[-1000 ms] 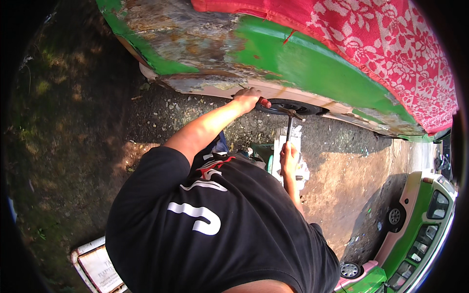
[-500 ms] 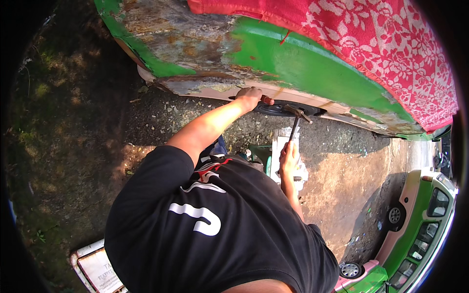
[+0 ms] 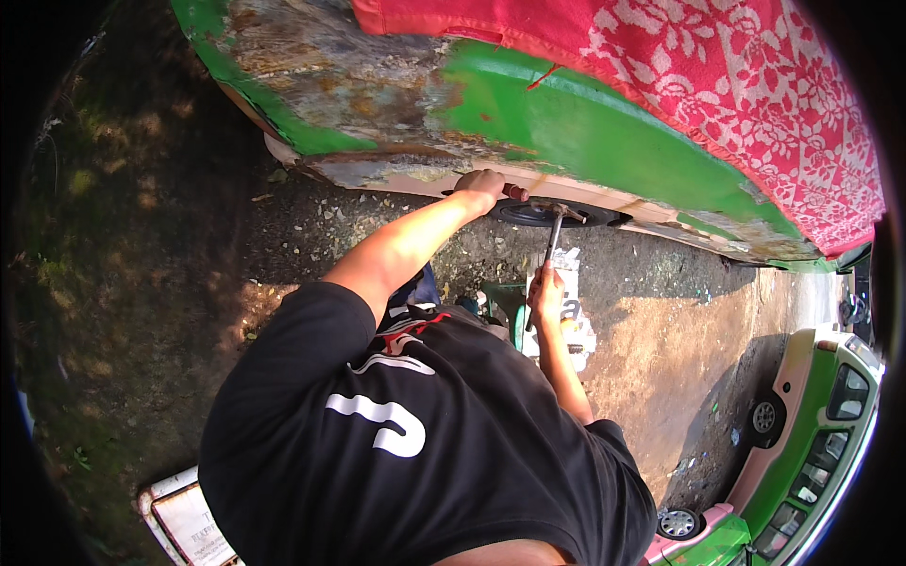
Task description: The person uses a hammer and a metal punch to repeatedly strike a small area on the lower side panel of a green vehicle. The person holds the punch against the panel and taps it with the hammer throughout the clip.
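My left hand (image 3: 479,186) reaches up to the rusty lower edge of a green car body (image 3: 585,132) and grips a red-handled tool (image 3: 515,192) held against the sill. My right hand (image 3: 545,289) is closed round the handle of a hammer (image 3: 553,226). The hammer's head is up beside the end of the red-handled tool. A dark wheel (image 3: 552,215) sits just behind the hammer head. My black shirt with a white print (image 3: 396,424) fills the lower middle.
A red patterned cloth (image 3: 717,85) lies over the car. On the dirt under my hands are a white bag (image 3: 571,321) and a green container (image 3: 505,302). A green and pink car (image 3: 802,443) stands at the lower right, a white box (image 3: 184,519) at the lower left.
My right hand has swung the hammer up and leftward, so its head is now at the red-handled tool. My left hand has stayed on the sill.
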Demonstrator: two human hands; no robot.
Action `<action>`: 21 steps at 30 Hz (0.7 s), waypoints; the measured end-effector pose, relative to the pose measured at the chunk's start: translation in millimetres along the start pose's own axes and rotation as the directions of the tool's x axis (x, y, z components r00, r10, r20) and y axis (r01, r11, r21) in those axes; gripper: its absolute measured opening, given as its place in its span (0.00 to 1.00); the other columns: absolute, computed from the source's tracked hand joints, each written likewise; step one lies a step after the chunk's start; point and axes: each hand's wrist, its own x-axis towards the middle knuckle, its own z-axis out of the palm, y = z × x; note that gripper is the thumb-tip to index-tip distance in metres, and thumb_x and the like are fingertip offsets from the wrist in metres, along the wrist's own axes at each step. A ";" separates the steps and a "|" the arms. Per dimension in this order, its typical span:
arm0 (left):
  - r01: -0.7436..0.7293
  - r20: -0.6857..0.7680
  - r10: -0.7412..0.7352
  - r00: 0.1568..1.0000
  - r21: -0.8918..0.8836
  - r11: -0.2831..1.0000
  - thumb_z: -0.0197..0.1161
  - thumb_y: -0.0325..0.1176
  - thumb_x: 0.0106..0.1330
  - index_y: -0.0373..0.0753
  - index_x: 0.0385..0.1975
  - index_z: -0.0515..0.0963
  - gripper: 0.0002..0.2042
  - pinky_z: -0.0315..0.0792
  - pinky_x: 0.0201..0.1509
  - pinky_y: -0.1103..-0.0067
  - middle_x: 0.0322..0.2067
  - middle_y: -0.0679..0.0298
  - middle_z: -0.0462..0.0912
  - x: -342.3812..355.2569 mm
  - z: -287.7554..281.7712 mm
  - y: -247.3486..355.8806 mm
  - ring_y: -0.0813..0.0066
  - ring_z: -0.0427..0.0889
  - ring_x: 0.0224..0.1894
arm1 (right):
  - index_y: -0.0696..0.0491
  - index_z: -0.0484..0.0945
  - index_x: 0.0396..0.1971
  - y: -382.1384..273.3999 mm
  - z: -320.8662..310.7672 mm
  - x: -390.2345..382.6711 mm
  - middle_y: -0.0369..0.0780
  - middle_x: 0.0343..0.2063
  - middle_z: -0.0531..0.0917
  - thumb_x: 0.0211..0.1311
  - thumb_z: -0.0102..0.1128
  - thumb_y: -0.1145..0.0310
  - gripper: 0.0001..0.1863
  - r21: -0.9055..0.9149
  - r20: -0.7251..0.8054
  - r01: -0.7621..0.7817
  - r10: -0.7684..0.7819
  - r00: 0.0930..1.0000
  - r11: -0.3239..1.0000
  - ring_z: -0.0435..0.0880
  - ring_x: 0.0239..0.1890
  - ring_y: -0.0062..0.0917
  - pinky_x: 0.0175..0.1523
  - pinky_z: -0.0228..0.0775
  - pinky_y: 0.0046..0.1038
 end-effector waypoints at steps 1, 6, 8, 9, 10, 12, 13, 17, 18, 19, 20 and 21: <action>-0.042 -0.010 0.043 0.999 0.093 0.995 0.47 0.31 0.63 0.33 0.42 0.80 0.16 0.75 0.51 0.64 0.45 0.48 0.82 -0.9 -9.0 3.1 0.52 0.82 0.48 | 0.48 0.64 0.20 -20.2 0.9 -5.5 0.28 0.10 0.59 0.72 0.43 0.43 0.26 0.120 0.008 -0.038 0.038 0.999 0.992 0.55 0.09 0.14 0.12 0.43 0.22; -0.071 0.030 0.066 0.997 0.216 0.974 0.53 0.18 0.57 0.34 0.42 0.78 0.14 0.76 0.48 0.63 0.44 0.50 0.82 -13.1 -9.5 7.6 0.52 0.81 0.49 | 0.49 0.64 0.18 -22.9 9.4 -11.2 0.29 0.11 0.61 0.72 0.43 0.42 0.28 -0.073 0.084 0.026 -0.020 0.996 0.997 0.58 0.12 0.14 0.17 0.48 0.22; -0.069 0.039 0.065 0.997 0.107 0.992 0.54 0.19 0.57 0.35 0.42 0.77 0.13 0.75 0.49 0.63 0.45 0.51 0.81 -21.6 -11.4 14.0 0.51 0.80 0.50 | 0.49 0.65 0.18 -25.0 3.6 -14.6 0.29 0.12 0.62 0.71 0.44 0.42 0.28 -0.055 0.058 -0.020 0.023 0.998 0.998 0.58 0.13 0.14 0.17 0.48 0.21; -0.056 0.041 0.054 0.998 0.054 0.997 0.54 0.19 0.56 0.35 0.41 0.77 0.13 0.75 0.49 0.62 0.45 0.51 0.81 -29.2 -14.8 12.4 0.51 0.80 0.50 | 0.49 0.65 0.19 -35.8 2.6 -18.5 0.28 0.12 0.61 0.71 0.45 0.42 0.27 0.063 0.045 -0.061 0.058 0.997 0.996 0.57 0.12 0.13 0.16 0.47 0.20; -0.132 0.002 0.132 0.991 0.112 0.985 0.55 0.19 0.56 0.36 0.41 0.76 0.13 0.74 0.49 0.62 0.45 0.52 0.81 -31.5 -13.7 6.0 0.51 0.80 0.49 | 0.48 0.65 0.19 -42.2 -1.0 -19.3 0.27 0.11 0.60 0.70 0.46 0.42 0.27 0.180 0.035 -0.100 0.095 0.995 0.979 0.56 0.11 0.12 0.15 0.45 0.19; -0.270 -0.062 0.292 0.954 0.238 0.933 0.56 0.20 0.56 0.37 0.40 0.76 0.12 0.74 0.49 0.62 0.44 0.54 0.80 -34.3 -9.1 -10.9 0.50 0.80 0.48 | 0.47 0.65 0.21 -55.4 -9.7 -19.3 0.25 0.11 0.59 0.69 0.49 0.42 0.25 0.242 0.008 -0.045 0.044 0.999 0.969 0.54 0.09 0.10 0.12 0.43 0.18; -0.313 -0.122 0.345 0.931 0.220 0.924 0.56 0.20 0.55 0.37 0.39 0.75 0.12 0.74 0.49 0.62 0.43 0.55 0.80 -35.9 -3.0 -20.0 0.50 0.79 0.46 | 0.47 0.65 0.22 -60.8 -12.8 -19.9 0.26 0.10 0.59 0.69 0.49 0.41 0.25 0.232 -0.009 -0.039 0.043 0.999 0.972 0.54 0.09 0.11 0.12 0.43 0.18; -0.488 -0.273 0.509 0.816 0.145 0.861 0.57 0.20 0.53 0.37 0.34 0.73 0.09 0.74 0.47 0.64 0.39 0.58 0.78 -58.5 5.6 -37.3 0.53 0.80 0.43 | 0.49 0.65 0.22 -59.1 -25.8 -19.9 0.28 0.10 0.59 0.69 0.49 0.42 0.25 0.164 -0.004 -0.052 0.054 0.999 0.985 0.55 0.08 0.12 0.11 0.44 0.18; -0.527 -0.289 0.539 0.791 0.124 0.841 0.57 0.19 0.53 0.37 0.33 0.72 0.09 0.74 0.46 0.65 0.38 0.59 0.78 -65.6 2.5 -38.9 0.54 0.80 0.42 | 0.49 0.65 0.22 -57.3 -26.8 -21.1 0.28 0.10 0.60 0.69 0.49 0.43 0.25 0.141 0.008 -0.065 0.065 0.998 0.988 0.55 0.08 0.12 0.11 0.44 0.18; -0.535 -0.305 0.523 0.796 0.048 0.843 0.58 0.19 0.52 0.37 0.32 0.71 0.09 0.74 0.44 0.65 0.38 0.59 0.78 -69.1 0.4 -41.9 0.55 0.79 0.42 | 0.49 0.65 0.23 -55.5 -26.6 -21.3 0.28 0.10 0.60 0.69 0.49 0.43 0.24 0.134 0.023 -0.078 0.076 0.997 0.988 0.55 0.08 0.12 0.11 0.44 0.18; -0.541 -0.319 0.506 0.802 -0.028 0.840 0.59 0.18 0.51 0.37 0.31 0.70 0.10 0.74 0.42 0.66 0.38 0.60 0.77 -72.0 -1.4 -44.8 0.55 0.79 0.42 | 0.49 0.65 0.23 -53.7 -26.0 -21.8 0.28 0.10 0.60 0.70 0.49 0.44 0.24 0.127 0.037 -0.091 0.087 0.995 0.988 0.55 0.08 0.12 0.11 0.44 0.18; -0.545 -0.335 0.486 0.807 -0.106 0.831 0.60 0.18 0.50 0.37 0.30 0.68 0.11 0.73 0.41 0.66 0.37 0.60 0.76 -74.7 -2.4 -47.8 0.55 0.79 0.42 | 0.48 0.65 0.23 -54.4 -25.6 -22.6 0.28 0.10 0.60 0.70 0.48 0.45 0.23 0.115 0.052 -0.103 0.097 0.994 0.988 0.55 0.08 0.12 0.11 0.44 0.18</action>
